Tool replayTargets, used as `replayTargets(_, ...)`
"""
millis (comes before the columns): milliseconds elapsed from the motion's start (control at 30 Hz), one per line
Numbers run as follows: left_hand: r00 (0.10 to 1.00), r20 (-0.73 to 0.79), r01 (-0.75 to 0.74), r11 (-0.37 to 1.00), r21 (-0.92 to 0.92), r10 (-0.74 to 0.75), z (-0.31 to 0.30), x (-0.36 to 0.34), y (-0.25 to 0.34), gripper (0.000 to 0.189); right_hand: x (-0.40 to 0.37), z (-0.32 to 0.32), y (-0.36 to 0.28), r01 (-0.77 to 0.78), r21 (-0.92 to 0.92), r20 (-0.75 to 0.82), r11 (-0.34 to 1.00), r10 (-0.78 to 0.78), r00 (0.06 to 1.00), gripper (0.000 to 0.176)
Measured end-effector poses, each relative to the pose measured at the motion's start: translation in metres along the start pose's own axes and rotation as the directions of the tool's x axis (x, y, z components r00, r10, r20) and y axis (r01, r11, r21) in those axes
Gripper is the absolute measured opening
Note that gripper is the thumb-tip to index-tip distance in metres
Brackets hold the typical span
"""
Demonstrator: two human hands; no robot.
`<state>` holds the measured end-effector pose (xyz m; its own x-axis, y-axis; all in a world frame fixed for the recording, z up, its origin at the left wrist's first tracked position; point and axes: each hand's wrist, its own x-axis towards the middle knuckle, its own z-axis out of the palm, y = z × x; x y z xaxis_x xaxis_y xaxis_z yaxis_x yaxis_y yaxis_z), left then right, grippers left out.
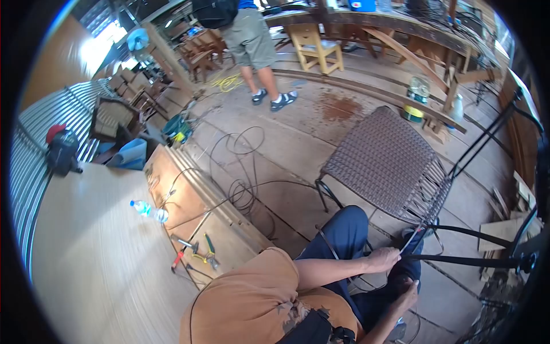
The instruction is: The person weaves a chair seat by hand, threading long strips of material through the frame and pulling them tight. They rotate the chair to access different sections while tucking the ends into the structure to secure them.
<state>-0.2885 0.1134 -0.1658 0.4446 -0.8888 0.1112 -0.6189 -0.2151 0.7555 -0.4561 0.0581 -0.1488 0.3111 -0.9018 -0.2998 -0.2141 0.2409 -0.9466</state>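
A brown woven chair seat [384,163] on a dark metal frame stands in front of my knees, tilted toward the right. At its near edge, several weaving strands run between the weave and the frame. My left hand [384,260] is closed round a thin, light-coloured strand [411,239] that runs up to the seat's near corner. Lower down, my right hand [407,294] is by my shin with its fingers curled. Whatever it holds is too small or hidden to make out.
Pliers [210,250] and a red-handled hammer [179,258] lie on a wooden surface to the left, near a water bottle [150,211]. Loose brown strand [243,192] coils over the floor. A person in shorts [252,43] stands by a workbench [366,20] and a small wooden chair [312,49].
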Motion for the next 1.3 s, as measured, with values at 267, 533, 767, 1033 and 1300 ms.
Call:
replayTargets(267,0.977,0.212,-0.001,0.999,-0.043,0.01,-0.034,-0.053,0.023,0.025,0.029,0.075,-0.039,-0.368,0.28,0.447,0.887,0.219,0.867,0.032)
replayTargets(533,0.857,0.264,0.512,0.677,-0.528,-0.443,-0.082,0.018,-0.018,0.038,0.027,0.063,-0.026,-0.276,0.313,0.465,0.909,0.106,0.879,0.022)
replayTargets(767,0.843,0.257,0.135,-0.278,-0.951,-0.473,-0.071,0.058,-0.042,0.043,0.019,0.064,-0.022,0.026,0.329,0.332,0.944,-0.141,0.933,0.032)
replayTargets(1033,0.859,0.273,-0.005,-0.54,-0.842,-0.432,-0.068,0.081,-0.02,0.034,0.027,0.054,-0.015,0.078,0.235,0.371,0.969,-0.163,0.914,0.034)
replayTargets(1300,0.873,0.206,-0.011,-0.439,-0.898,-0.442,-0.078,0.071,0.009,0.016,0.019,0.038,-0.044,0.007,0.268,0.414,0.963,-0.122,0.902,0.027)
